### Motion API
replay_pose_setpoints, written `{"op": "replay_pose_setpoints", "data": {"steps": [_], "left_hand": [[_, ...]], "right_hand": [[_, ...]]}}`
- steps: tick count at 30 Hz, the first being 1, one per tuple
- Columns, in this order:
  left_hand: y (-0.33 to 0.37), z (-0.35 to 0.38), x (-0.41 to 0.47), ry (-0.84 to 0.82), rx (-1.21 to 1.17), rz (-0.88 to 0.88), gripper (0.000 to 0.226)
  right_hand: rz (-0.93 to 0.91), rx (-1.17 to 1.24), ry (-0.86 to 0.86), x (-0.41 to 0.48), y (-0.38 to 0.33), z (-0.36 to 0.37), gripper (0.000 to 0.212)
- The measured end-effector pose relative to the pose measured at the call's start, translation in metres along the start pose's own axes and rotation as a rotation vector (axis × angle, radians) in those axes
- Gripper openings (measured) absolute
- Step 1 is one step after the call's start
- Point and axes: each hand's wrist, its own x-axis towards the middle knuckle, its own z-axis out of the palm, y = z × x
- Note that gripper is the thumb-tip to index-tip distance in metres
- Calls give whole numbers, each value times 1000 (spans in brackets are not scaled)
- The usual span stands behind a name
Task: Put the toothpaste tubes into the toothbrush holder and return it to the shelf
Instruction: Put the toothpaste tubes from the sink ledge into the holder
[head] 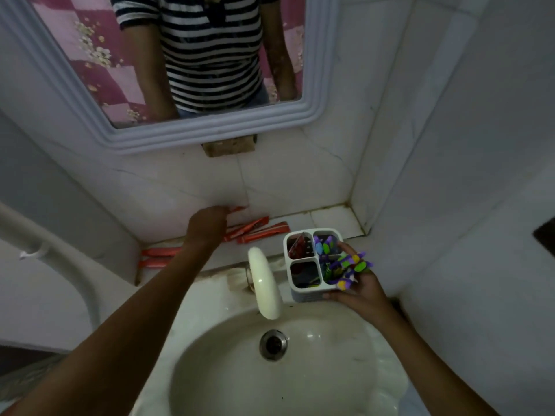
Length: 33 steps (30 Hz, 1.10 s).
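On the tiled shelf (330, 219) above the sink (240, 370), the left hand (207, 225) pinches one orange tube (238, 209) while the right hand (362, 288) cradles the crowded holder (312, 265) off the ledge, so it could tip and spill toothbrushes (350, 264).

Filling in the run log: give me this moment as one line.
left hand: grasping toothpaste tube on shelf | right hand: holding toothbrush holder over sink | more tubes on shelf
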Motion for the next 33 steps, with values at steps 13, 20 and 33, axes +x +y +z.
{"op": "replay_pose_setpoints", "data": {"steps": [13, 20, 33], "left_hand": [[120, -106, 7, 48, -1221, 123, 22], [142, -60, 10, -151, -807, 304, 14], [40, -42, 3, -156, -699, -24, 29]], "right_hand": [[2, 43, -5, -2, -2, 4, 103], [-17, 53, -19, -3, -1, 3, 108], [-3, 79, 20, -4, 2, 3, 107]]}}
